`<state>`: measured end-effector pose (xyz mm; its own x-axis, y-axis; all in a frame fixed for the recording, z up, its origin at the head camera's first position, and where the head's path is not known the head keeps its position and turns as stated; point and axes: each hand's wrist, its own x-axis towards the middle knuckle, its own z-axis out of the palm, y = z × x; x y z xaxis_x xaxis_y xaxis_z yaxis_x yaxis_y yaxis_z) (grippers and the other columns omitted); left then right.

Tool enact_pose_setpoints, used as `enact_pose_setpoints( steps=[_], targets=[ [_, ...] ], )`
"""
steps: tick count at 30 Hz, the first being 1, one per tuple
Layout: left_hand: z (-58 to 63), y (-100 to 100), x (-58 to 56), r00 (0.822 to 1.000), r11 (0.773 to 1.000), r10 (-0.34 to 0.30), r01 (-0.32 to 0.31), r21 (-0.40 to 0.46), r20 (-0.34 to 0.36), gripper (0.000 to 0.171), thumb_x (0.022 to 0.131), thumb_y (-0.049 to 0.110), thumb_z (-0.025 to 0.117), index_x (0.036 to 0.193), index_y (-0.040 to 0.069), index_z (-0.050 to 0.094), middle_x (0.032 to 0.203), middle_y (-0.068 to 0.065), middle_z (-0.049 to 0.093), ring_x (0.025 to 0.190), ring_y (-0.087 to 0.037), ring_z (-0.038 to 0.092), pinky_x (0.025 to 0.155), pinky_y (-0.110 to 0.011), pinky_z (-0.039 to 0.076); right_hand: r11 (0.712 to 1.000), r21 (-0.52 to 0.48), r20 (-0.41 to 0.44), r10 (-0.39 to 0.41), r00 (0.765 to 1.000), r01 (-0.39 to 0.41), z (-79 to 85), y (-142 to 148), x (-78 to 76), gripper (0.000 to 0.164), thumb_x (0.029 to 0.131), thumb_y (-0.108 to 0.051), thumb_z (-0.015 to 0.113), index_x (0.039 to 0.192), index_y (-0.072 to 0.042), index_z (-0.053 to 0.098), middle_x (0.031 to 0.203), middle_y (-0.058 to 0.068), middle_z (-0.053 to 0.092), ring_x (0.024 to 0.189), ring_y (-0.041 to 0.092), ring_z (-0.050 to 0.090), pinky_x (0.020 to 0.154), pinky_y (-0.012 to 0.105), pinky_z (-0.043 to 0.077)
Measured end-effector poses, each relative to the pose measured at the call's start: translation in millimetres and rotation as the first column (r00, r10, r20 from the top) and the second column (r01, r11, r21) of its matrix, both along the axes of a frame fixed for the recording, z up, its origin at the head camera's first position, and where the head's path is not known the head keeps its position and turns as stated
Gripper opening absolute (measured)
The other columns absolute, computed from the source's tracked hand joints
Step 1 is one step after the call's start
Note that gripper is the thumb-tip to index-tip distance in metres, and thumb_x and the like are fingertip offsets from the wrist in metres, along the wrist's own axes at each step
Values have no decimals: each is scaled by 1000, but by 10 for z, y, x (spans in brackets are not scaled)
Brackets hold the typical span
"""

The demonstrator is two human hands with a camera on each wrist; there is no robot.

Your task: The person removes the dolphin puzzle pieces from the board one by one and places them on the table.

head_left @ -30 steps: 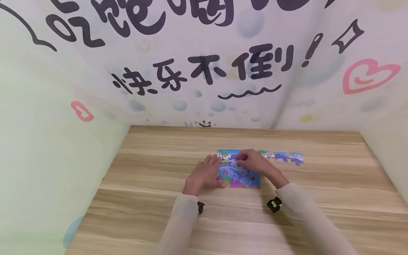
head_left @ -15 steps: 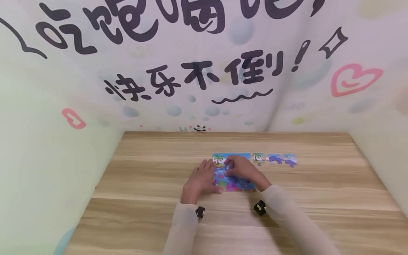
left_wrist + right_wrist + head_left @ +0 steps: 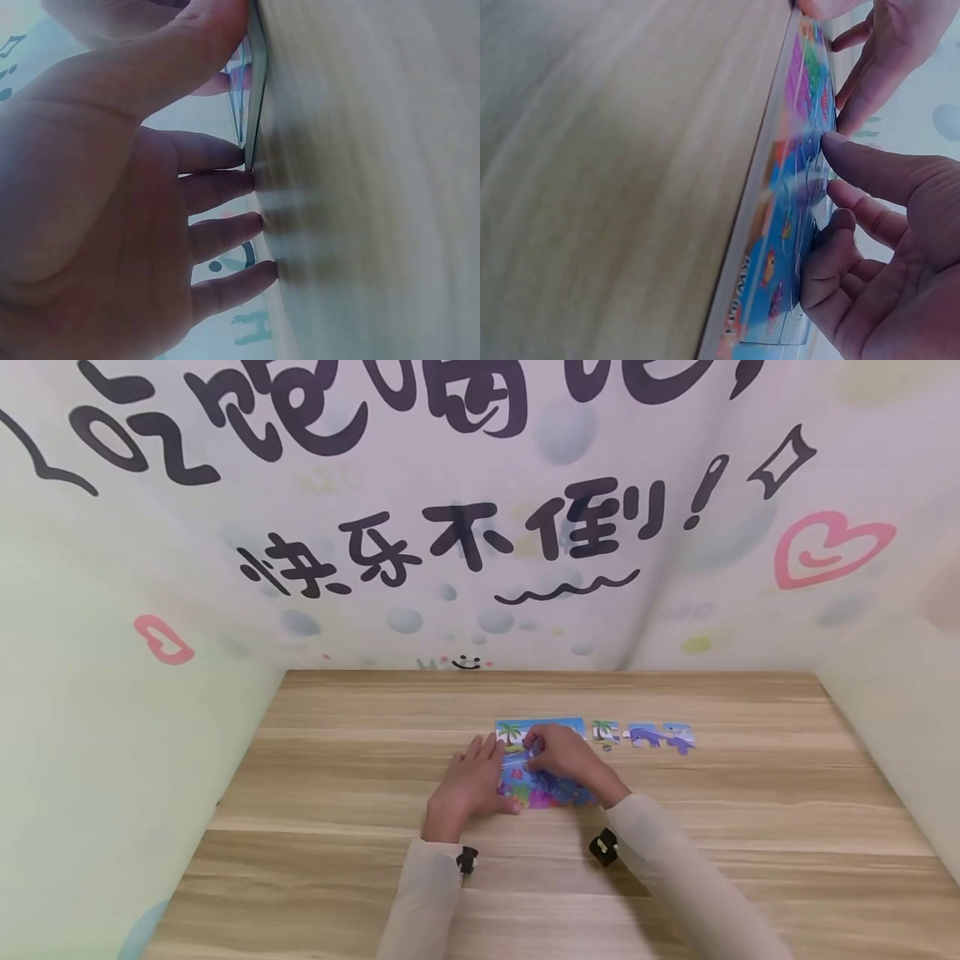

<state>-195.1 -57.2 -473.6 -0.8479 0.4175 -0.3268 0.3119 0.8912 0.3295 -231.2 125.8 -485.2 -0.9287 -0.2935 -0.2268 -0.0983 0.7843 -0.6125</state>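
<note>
A sea-scene puzzle board (image 3: 542,799) lies flat on the wooden table, its upper left showing a palm tree. My left hand (image 3: 468,789) rests along its left edge, fingers straight. In the left wrist view the fingertips (image 3: 244,180) touch down beside the board's edge (image 3: 257,90). Over the board, my right hand (image 3: 570,756) pinches a small puzzle piece (image 3: 532,753) between thumb and index finger. The right wrist view has the right thumb (image 3: 855,157) against the board's surface; the other fingers curl above it. Much of the board's middle is hidden under this hand.
To the right of the board lie loose pieces: a palm tree piece (image 3: 604,732) and two dolphin pieces, one (image 3: 643,735) beside the other (image 3: 679,737). A printed wall (image 3: 375,627) rises behind the table (image 3: 360,760). Each wrist carries a small black device.
My right fingertips have moved left and slightly nearer over the board with the piece, then stayed nearly still. My left hand keeps its place at the edge. The head view has shifted slightly.
</note>
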Motion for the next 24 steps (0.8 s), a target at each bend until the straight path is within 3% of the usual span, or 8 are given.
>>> enact_pose_setpoints(
  steps=[7,24],
  targets=[
    [-9,4,-30,999,999,-23,22,-33,-40,106,80,54,77,157,4,24,165,-13,19,153,-32,15,119,-55,24,1000,-5,10,-3,1000,3,23,-3,-33,24,81,-12,81,101,-7,69,86,5,65,75,18,56,73,34,50],
    [-42,-3,-13,1000,1000,16,-16,9,-1,104,82,48,77,158,5,20,166,-13,16,153,-31,12,119,-55,23,997,-64,9,-32,999,33,21,-22,-29,17,85,-8,75,97,-8,64,92,7,63,80,21,57,73,35,50]
  ],
)
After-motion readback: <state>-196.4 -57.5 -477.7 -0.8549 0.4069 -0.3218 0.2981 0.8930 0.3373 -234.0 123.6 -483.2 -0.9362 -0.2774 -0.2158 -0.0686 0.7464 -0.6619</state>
